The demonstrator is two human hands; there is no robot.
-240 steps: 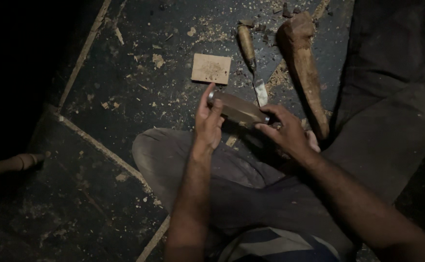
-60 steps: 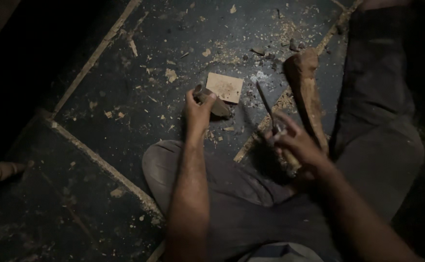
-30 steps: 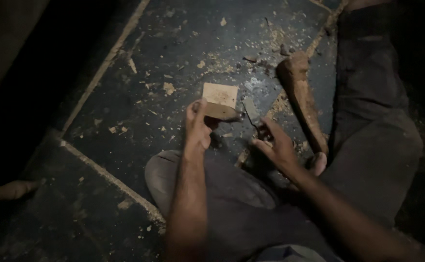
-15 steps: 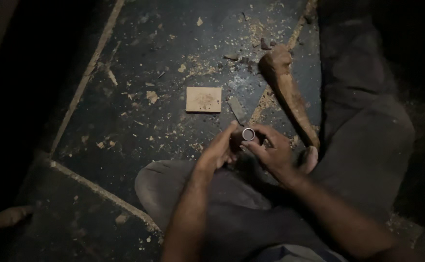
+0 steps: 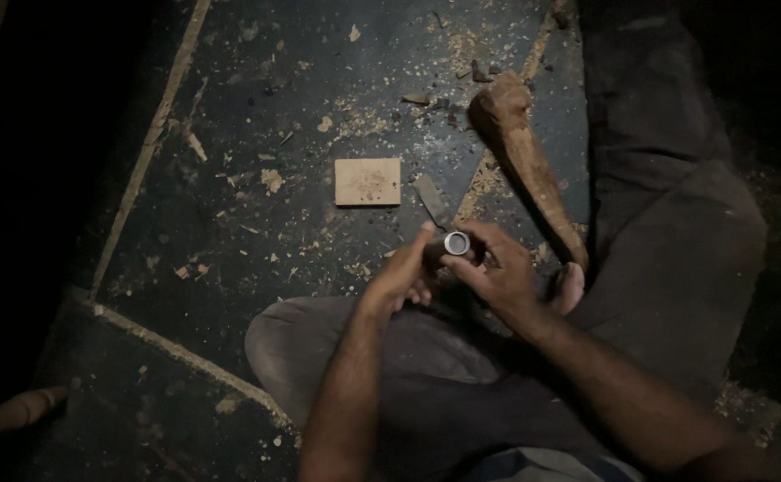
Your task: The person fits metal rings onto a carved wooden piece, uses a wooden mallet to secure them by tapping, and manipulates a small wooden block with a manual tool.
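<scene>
Head view: small metal-tipped cylinder (image 5: 455, 243), end-on to the camera, pinched between left hand (image 5: 404, 272) and right hand (image 5: 497, 272), both closed on it above the lap. Flat wooden block (image 5: 367, 181) lies on the dark floor (image 5: 230, 134) just beyond; bare foot (image 5: 526, 161) to the right.

Both hands meet over the lap: left hand (image 5: 405, 272) just left of right hand (image 5: 497, 272), a small round-ended piece (image 5: 455, 243) between their fingertips. Beyond them on the floor (image 5: 230, 134) lies a flat wooden block (image 5: 367, 181), a chisel blade (image 5: 430, 198) just right of it. Farther right a long wooden piece (image 5: 528, 161) lies beside the person's leg (image 5: 667, 178).
</scene>
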